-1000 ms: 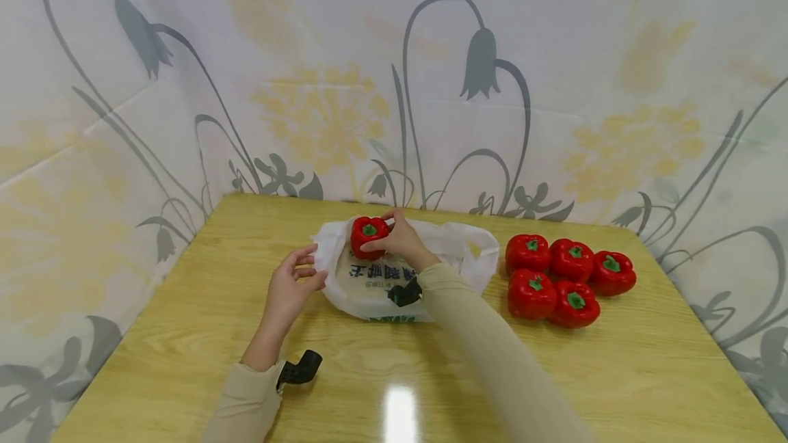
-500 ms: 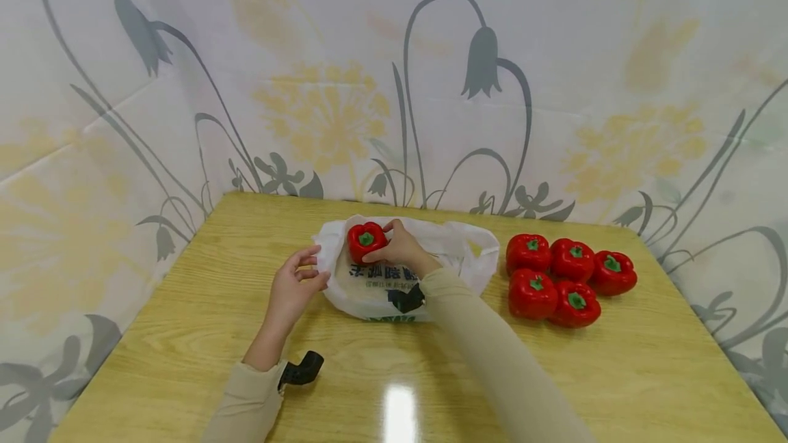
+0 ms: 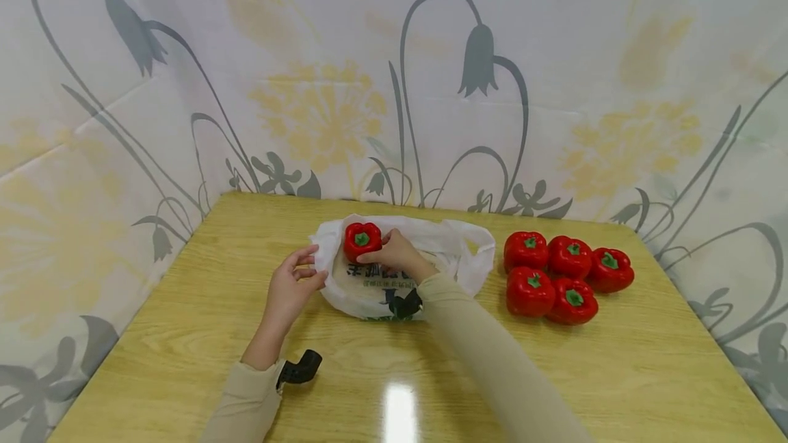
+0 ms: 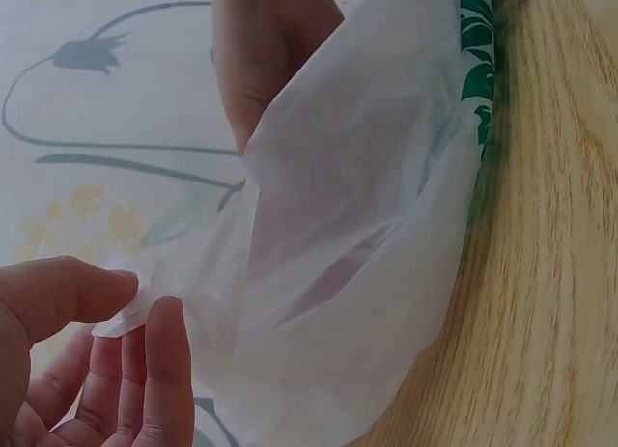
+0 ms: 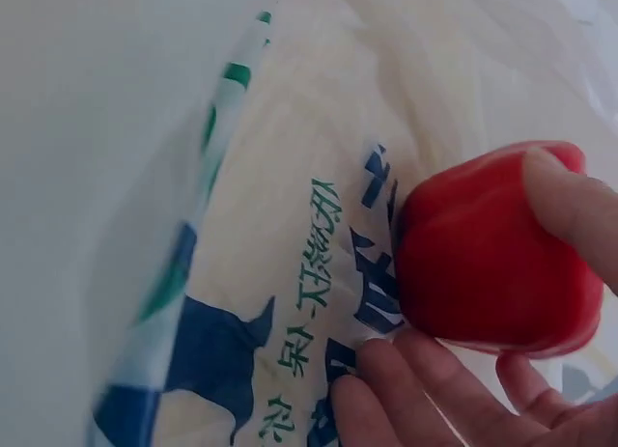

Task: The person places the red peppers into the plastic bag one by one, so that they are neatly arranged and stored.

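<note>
A white plastic bag [image 3: 363, 306] with dark printed characters lies spread with its mouth open on the table. Inside its left end, my right hand [image 3: 397, 256] holds a red bell pepper [image 3: 362, 242] with a green stem. The right wrist view shows the thumb on one side of that pepper [image 5: 497, 249] and fingers under the other, close over the print. At the bag's left edge, my left hand [image 3: 294, 284] pinches the thin plastic between thumb and fingers. Seen from the left wrist, the bag wall [image 4: 338, 196] hides the pepper, apart from a faint reddish tint.
Several more red bell peppers [image 3: 569, 257] stand in a close group to the right of the bag. The wooden table [image 3: 345, 374] backs onto a flower-patterned cloth [image 3: 345, 33]. A black wrist mount [image 3: 300, 368] sticks out from the left sleeve.
My right hand has carried the bell pepper slightly left and lower within the bag. The left hand keeps its hold on the bag edge, almost still.
</note>
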